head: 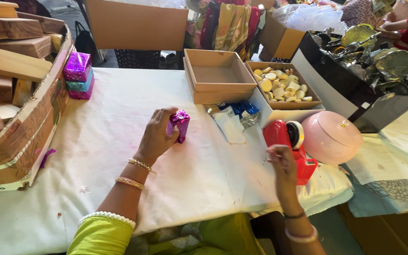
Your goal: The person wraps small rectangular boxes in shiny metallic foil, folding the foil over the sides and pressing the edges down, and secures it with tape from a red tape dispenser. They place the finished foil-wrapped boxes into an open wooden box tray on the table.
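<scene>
Purple foil parcel [180, 123] in left hand [157, 134] grip

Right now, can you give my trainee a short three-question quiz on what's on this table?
1. True or false: the left hand holds a small parcel in purple foil.
2. What is the right hand nearest to? A) the red tape dispenser B) the empty cardboard box C) the stack of wrapped parcels
3. What does the open box behind the dispenser hold?

Key: 1 true. 2 A. 3 small pale round pieces.
</scene>
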